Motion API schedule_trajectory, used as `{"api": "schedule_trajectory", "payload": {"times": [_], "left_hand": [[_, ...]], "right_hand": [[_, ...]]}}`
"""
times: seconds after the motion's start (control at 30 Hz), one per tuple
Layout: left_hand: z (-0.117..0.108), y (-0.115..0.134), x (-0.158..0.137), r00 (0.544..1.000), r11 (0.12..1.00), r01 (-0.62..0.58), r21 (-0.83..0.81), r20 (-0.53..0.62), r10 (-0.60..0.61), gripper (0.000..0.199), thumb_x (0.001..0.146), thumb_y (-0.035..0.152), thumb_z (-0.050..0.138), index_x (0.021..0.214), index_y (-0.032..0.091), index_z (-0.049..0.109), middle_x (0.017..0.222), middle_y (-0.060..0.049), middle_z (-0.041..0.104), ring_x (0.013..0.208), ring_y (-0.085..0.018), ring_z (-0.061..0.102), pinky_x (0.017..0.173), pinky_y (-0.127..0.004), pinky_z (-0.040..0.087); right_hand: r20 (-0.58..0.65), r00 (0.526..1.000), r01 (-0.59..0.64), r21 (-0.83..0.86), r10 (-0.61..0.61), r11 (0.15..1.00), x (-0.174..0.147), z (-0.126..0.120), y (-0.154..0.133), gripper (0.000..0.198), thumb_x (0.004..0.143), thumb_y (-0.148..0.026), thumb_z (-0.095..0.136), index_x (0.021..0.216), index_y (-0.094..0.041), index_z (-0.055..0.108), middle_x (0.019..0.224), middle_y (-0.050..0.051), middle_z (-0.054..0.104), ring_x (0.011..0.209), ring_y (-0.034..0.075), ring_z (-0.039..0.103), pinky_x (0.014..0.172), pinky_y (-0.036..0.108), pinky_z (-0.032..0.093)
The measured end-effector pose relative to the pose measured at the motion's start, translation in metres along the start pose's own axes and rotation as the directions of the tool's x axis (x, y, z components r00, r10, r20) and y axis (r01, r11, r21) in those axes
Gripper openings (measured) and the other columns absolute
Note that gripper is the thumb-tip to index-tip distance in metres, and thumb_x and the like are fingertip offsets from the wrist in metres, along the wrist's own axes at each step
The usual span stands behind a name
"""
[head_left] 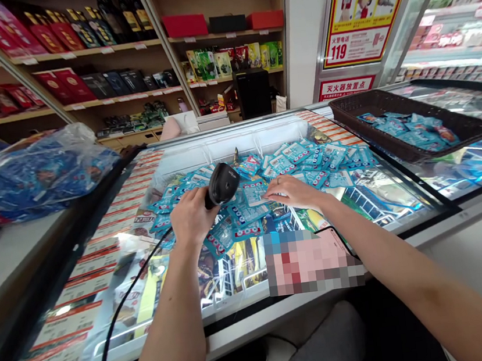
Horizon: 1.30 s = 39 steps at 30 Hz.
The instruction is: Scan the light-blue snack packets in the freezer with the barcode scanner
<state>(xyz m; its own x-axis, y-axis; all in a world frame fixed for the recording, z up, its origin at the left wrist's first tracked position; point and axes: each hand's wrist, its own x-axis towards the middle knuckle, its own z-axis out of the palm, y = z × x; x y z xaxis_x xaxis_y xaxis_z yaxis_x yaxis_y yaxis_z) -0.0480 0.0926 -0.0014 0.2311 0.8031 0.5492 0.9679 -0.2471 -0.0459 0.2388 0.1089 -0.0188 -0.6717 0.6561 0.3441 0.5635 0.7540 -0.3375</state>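
My left hand (pixel 191 214) is wrapped round the handle of a black barcode scanner (pixel 222 184), whose head is tilted over a heap of small blue packets. A cable runs from it down the left side. My right hand (pixel 291 190) has its fingers pinched at the right edge of one blue packet (pixel 253 193), just right of the scanner. More blue packets (pixel 221 235) lie spread over the glass top of the chest freezer (pixel 158 290), under and around both hands.
A dark brown basket (pixel 472 130) with blue packets stands at the right. Left lies a clear plastic bag (pixel 42 170) of blue packs. A phone (pixel 336 236), partly blurred out, rests at the freezer's front edge. Stocked shelves (pixel 97 50) stand behind.
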Motion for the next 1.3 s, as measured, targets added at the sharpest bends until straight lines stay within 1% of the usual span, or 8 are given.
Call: {"api": "schedule_trajectory", "payload": {"times": [0.17, 0.37, 0.5, 0.63, 0.77, 0.97, 1.13, 1.3], "left_hand": [[-0.001, 0.002, 0.000, 1.000, 1.000, -0.004, 0.009, 0.000, 0.004, 0.031, 0.079, 0.039, 0.052, 0.104, 0.022, 0.056, 0.094, -0.007, 0.064, 0.097, -0.025, 0.057, 0.065, -0.030, 0.040], [-0.003, 0.003, 0.000, 0.999, 0.999, -0.034, 0.006, -0.004, 0.034, 0.031, 0.078, 0.039, 0.053, 0.103, 0.021, 0.058, 0.093, -0.007, 0.064, 0.094, -0.025, 0.057, 0.066, -0.031, 0.040], [-0.004, 0.004, 0.000, 0.999, 0.999, -0.032, -0.004, 0.006, 0.033, 0.030, 0.078, 0.038, 0.053, 0.102, 0.022, 0.058, 0.094, -0.007, 0.064, 0.095, -0.025, 0.057, 0.066, -0.032, 0.040], [-0.003, 0.004, 0.001, 0.999, 0.999, -0.041, -0.019, 0.027, 0.041, 0.030, 0.078, 0.037, 0.054, 0.102, 0.021, 0.058, 0.094, -0.007, 0.064, 0.096, -0.025, 0.057, 0.066, -0.031, 0.040], [-0.002, 0.004, 0.001, 0.998, 0.999, -0.047, -0.011, 0.030, 0.047, 0.029, 0.077, 0.036, 0.055, 0.102, 0.021, 0.058, 0.093, -0.007, 0.064, 0.097, -0.025, 0.056, 0.065, -0.031, 0.039], [0.000, 0.003, 0.000, 0.997, 0.998, -0.067, 0.002, 0.028, 0.067, 0.029, 0.077, 0.035, 0.055, 0.103, 0.022, 0.058, 0.094, -0.006, 0.063, 0.097, -0.025, 0.056, 0.065, -0.031, 0.038], [0.001, 0.003, 0.000, 0.997, 0.997, -0.070, 0.012, 0.020, 0.070, 0.030, 0.076, 0.036, 0.057, 0.102, 0.022, 0.058, 0.093, -0.004, 0.064, 0.096, -0.024, 0.056, 0.063, -0.031, 0.038], [0.001, 0.003, 0.000, 0.998, 0.998, -0.069, -0.002, 0.004, 0.069, 0.029, 0.077, 0.036, 0.056, 0.102, 0.022, 0.058, 0.093, -0.004, 0.064, 0.095, -0.023, 0.057, 0.063, -0.031, 0.038]], "right_hand": [[-0.080, 0.994, -0.071, -0.017, 0.069, 0.997, 0.001, 0.008, 0.004, 0.021, 0.088, -0.037, 0.049, 0.094, -0.027, 0.066, 0.098, 0.004, 0.062, 0.097, 0.019, 0.055, 0.088, 0.038, 0.043], [-0.146, 0.986, -0.095, -0.058, 0.086, 0.994, 0.002, 0.012, 0.004, 0.023, 0.084, -0.045, 0.053, 0.083, -0.024, 0.062, 0.117, 0.006, 0.056, 0.116, 0.022, 0.047, 0.100, 0.042, 0.038], [-0.134, 0.989, -0.079, -0.080, 0.067, 0.994, 0.004, 0.012, 0.004, 0.027, 0.086, -0.049, 0.048, 0.083, -0.025, 0.060, 0.127, 0.005, 0.053, 0.117, 0.022, 0.048, 0.106, 0.044, 0.031], [-0.099, 0.993, -0.078, -0.102, 0.068, 0.992, 0.008, 0.012, 0.005, 0.033, 0.086, -0.050, 0.046, 0.104, -0.024, 0.058, 0.126, 0.006, 0.054, 0.113, 0.022, 0.050, 0.102, 0.042, 0.033], [-0.004, 0.998, -0.060, -0.149, 0.060, 0.987, 0.017, 0.009, 0.007, 0.054, 0.088, -0.052, 0.042, 0.134, -0.024, 0.039, 0.132, 0.006, 0.050, 0.109, 0.024, 0.049, 0.093, 0.042, 0.037], [0.081, 0.996, -0.037, -0.101, 0.046, 0.994, 0.028, 0.007, 0.013, 0.065, 0.083, -0.055, 0.049, 0.138, -0.024, 0.036, 0.130, 0.008, 0.050, 0.111, 0.025, 0.045, 0.091, 0.039, 0.037], [-0.041, 0.973, -0.227, 0.003, 0.227, 0.974, 0.026, 0.012, 0.019, 0.079, 0.064, -0.057, 0.069, 0.131, -0.022, 0.045, 0.115, 0.010, 0.052, 0.107, 0.025, 0.048, 0.087, 0.038, 0.040], [-0.307, 0.860, -0.375, 0.160, 0.407, 0.913, 0.021, 0.005, 0.027, 0.033, 0.076, -0.048, 0.061, 0.090, -0.018, 0.063, 0.086, 0.004, 0.059, 0.085, 0.019, 0.055, 0.078, 0.033, 0.042]]}}
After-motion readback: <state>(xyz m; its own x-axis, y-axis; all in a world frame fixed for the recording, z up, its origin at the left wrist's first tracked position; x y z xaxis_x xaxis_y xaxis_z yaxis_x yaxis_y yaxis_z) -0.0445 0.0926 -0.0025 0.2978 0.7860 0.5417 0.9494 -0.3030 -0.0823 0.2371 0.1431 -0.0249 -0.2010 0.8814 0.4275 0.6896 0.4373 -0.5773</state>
